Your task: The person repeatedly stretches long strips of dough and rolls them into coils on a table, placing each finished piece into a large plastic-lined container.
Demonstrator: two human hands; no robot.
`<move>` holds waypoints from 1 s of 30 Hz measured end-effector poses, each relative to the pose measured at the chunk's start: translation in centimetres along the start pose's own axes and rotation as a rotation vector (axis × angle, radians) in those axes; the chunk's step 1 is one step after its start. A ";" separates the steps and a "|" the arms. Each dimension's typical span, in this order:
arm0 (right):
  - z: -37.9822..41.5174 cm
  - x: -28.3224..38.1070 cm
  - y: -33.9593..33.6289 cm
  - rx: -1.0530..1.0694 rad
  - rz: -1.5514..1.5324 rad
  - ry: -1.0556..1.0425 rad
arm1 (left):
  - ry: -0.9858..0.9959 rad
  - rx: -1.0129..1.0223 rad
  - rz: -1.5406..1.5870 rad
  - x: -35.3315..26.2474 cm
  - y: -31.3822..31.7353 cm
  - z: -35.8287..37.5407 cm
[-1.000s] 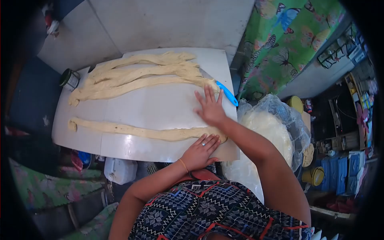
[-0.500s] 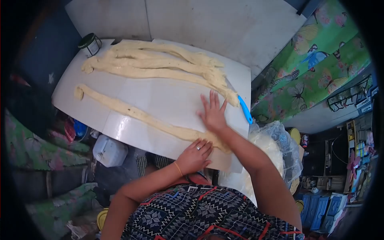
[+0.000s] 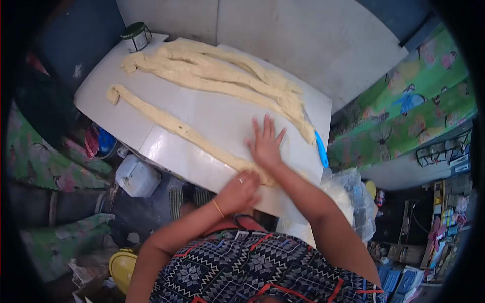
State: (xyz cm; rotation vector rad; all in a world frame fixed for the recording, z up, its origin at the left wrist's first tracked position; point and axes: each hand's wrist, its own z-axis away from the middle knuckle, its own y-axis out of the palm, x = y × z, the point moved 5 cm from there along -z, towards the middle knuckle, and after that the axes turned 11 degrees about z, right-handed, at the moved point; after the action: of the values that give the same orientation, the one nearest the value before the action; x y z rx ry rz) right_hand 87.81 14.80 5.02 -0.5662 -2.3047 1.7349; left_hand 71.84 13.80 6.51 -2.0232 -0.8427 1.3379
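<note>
A long strip of pale dough (image 3: 174, 123) runs diagonally across the near part of the white table (image 3: 202, 108), its far left end curled. My left hand (image 3: 241, 191), with a ring on one finger, is at the strip's near right end. Its fingers are curled over the dough's edge and partly blurred. Just beyond, my right hand (image 3: 267, 144) has its fingers spread over the tabletop, holding nothing; its forearm crosses the strip's right end and hides part of it. Thick folded lengths of dough (image 3: 222, 83) lie along the table's back.
A blue-handled tool (image 3: 322, 150) lies at the right edge, partly by the dough. A dark-lidded tub (image 3: 135, 37) stands at the back left corner. Clear plastic wrapping (image 3: 361, 202) bulges beside the table on the right. Below the front edge are a white jug (image 3: 137, 175) and a yellow lid (image 3: 122, 267).
My left hand has gone from lying flat on the strip to curling its fingers at the dough's edge. The strip's right end looks shorter. The camera view has shifted.
</note>
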 end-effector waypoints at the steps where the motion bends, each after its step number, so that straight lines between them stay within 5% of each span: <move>1: -0.8 -1.4 -0.2 -0.118 0.018 0.220 | -0.061 -0.105 -0.116 0.5 -1.3 0.3; 3: -1.7 -0.3 -0.4 -0.136 0.216 0.155 | -0.125 -0.111 -0.121 1.2 -2.4 0.4; 6: -1.1 3.7 0.4 0.129 -0.047 -0.153 | -0.121 -0.062 -0.121 2.2 -1.7 1.4; 7: -1.7 3.2 0.6 0.147 -0.047 -0.152 | -0.127 -0.059 -0.105 2.2 -1.6 1.3; 9: -4.1 0.7 0.2 -0.097 0.124 0.175 | -0.117 -0.062 -0.132 2.0 -2.2 1.5; 11: -5.0 2.4 -1.3 -0.135 0.217 0.164 | -0.116 -0.062 -0.138 2.0 -2.9 1.4; 13: -3.7 7.4 -1.9 0.342 -0.040 -0.178 | -0.120 -0.036 -0.090 2.0 -2.7 1.6; 15: -4.3 6.0 0.5 0.186 -0.091 -0.144 | -0.101 -0.085 -0.078 1.8 -2.4 1.9; 17: -6.9 3.6 0.2 -0.131 0.071 0.133 | -0.090 -0.101 -0.083 1.7 -3.2 1.5; 22: -6.3 7.2 1.9 -0.032 -0.054 0.021 | -0.052 -0.122 0.002 1.8 -3.4 1.8; 23: -7.7 5.4 2.3 0.077 -0.010 0.229 | -0.062 -0.111 0.023 1.7 -3.1 2.0; 26: -9.6 5.1 0.7 -0.128 0.148 0.188 | -0.037 -0.173 0.036 2.2 -5.2 2.4; 28: -8.4 9.3 0.5 0.254 0.062 -0.046 | -0.079 -0.233 -0.010 4.2 -7.0 3.6; 30: -9.6 7.9 2.5 0.092 0.021 0.090 | -0.187 -0.293 -0.124 6.1 -8.8 4.5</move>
State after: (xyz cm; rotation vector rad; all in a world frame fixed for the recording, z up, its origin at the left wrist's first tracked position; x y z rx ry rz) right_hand 84.81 27.13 4.92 -0.6394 -2.1534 1.7765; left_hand 67.76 24.62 8.01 -2.0416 -1.2938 1.4157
